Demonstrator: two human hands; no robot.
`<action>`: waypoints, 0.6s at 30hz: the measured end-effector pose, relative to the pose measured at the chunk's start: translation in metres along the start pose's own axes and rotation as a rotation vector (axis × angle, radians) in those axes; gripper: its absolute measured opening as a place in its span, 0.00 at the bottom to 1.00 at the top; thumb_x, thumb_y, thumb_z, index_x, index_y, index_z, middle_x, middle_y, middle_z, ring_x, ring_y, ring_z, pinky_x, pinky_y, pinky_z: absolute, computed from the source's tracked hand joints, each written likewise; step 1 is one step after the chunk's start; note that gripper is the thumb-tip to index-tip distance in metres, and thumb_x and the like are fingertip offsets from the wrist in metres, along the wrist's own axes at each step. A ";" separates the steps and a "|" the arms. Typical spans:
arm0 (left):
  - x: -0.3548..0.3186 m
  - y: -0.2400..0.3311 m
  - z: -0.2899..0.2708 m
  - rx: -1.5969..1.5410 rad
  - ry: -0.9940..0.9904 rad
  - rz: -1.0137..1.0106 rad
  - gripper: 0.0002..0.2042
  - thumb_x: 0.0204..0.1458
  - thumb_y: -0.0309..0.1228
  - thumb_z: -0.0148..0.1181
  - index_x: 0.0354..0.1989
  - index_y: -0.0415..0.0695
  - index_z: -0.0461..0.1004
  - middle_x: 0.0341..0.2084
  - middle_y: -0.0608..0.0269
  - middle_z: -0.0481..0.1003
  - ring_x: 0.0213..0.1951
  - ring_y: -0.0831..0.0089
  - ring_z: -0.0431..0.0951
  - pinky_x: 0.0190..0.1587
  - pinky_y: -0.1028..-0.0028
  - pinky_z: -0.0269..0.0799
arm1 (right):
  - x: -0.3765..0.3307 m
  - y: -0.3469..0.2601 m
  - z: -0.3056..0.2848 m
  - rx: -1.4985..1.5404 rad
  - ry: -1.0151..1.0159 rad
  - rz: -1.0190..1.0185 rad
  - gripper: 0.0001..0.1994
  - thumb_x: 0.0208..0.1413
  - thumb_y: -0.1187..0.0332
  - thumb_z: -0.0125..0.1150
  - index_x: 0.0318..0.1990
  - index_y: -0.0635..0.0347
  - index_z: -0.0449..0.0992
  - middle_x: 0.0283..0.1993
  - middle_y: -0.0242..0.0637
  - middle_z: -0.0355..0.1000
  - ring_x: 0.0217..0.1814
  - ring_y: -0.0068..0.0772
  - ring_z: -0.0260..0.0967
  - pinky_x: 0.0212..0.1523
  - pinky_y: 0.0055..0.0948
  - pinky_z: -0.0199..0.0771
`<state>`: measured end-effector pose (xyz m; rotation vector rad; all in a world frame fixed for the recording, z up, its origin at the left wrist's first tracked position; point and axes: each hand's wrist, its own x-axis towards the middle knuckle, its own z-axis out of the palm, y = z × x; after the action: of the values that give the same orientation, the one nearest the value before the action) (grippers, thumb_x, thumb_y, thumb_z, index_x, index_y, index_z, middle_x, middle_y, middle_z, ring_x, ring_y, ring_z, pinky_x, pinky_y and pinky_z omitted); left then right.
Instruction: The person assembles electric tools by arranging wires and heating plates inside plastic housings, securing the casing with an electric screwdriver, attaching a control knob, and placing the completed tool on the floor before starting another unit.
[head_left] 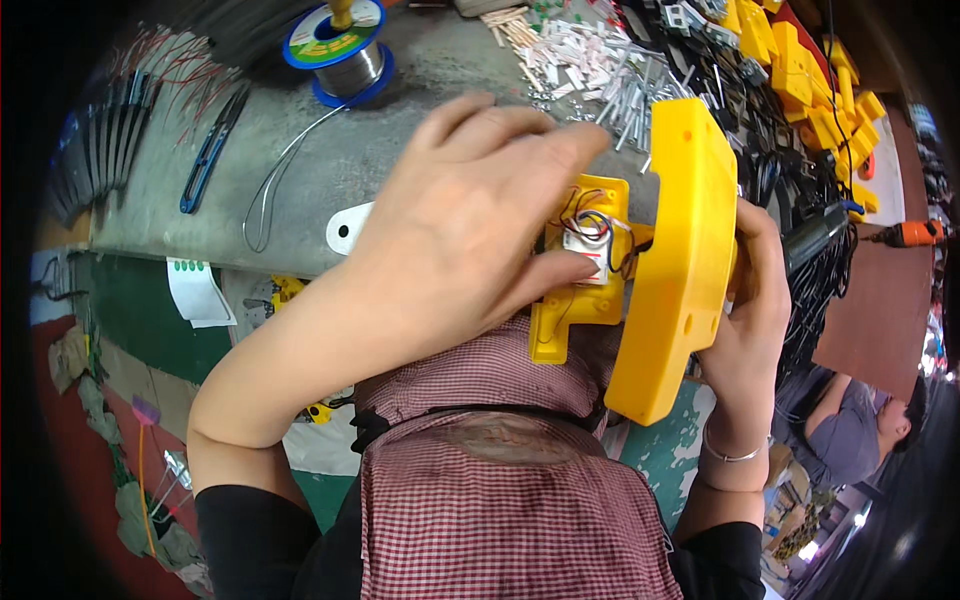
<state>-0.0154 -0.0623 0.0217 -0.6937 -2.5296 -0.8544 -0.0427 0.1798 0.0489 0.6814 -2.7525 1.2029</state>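
Cluttered grey workbench (pixel 440 55) ahead. Above our checked apron (pixel 510 510), our half-open left hand (pixel 490 200) thumbs a white block (pixel 585 262) in an open yellow casing (pixel 548 340); our right hand (pixel 755 300) grips a yellow shell (pixel 685 250). Thin wires (pixel 597 222) might tear if it shifts.

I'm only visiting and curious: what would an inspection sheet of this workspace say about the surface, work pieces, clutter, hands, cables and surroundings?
Surface: grey worktop, scuffed and marked.
Job's things: open yellow casing with a white part and thin wires inside; larger yellow shell to its right.
Clutter: wire spool, blue cutter, heaped small parts, piled yellow pieces.
Hands: left hand, thumb over the white part; right hand holds the larger yellow shell.
Cables: red wires upper left; black cables bunched at right.
Surroundings: another person in grey, lower right.
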 end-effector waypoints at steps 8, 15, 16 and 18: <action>0.006 0.007 0.017 -0.054 -0.016 -0.083 0.39 0.38 0.26 0.69 0.63 0.38 0.60 0.42 0.53 0.75 0.49 0.55 0.73 0.62 0.54 0.58 | 0.002 -0.002 -0.001 0.052 -0.033 0.033 0.23 0.46 0.79 0.63 0.53 0.65 0.69 0.48 0.44 0.71 0.50 0.40 0.71 0.53 0.31 0.69; 0.011 0.008 0.018 -0.095 -0.098 -0.100 0.36 0.40 0.23 0.66 0.62 0.36 0.60 0.40 0.49 0.74 0.47 0.52 0.73 0.59 0.55 0.61 | 0.004 -0.002 -0.002 0.096 -0.022 0.036 0.24 0.45 0.80 0.62 0.54 0.64 0.69 0.49 0.44 0.71 0.51 0.40 0.71 0.54 0.31 0.68; 0.011 0.007 0.017 -0.099 -0.105 -0.092 0.36 0.40 0.23 0.66 0.62 0.36 0.60 0.40 0.49 0.74 0.47 0.52 0.73 0.59 0.55 0.61 | 0.004 -0.003 -0.002 0.119 -0.028 0.025 0.24 0.45 0.81 0.62 0.54 0.64 0.69 0.49 0.43 0.71 0.51 0.40 0.71 0.54 0.31 0.68; 0.011 0.003 0.014 -0.124 -0.168 -0.067 0.35 0.40 0.24 0.66 0.60 0.35 0.60 0.42 0.46 0.72 0.47 0.49 0.72 0.59 0.53 0.60 | 0.007 -0.002 -0.002 0.130 -0.044 0.004 0.25 0.44 0.82 0.62 0.54 0.64 0.69 0.49 0.43 0.71 0.52 0.39 0.71 0.54 0.31 0.68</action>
<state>-0.0250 -0.0473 0.0178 -0.7516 -2.6793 -1.0233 -0.0486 0.1774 0.0530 0.7230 -2.7308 1.3939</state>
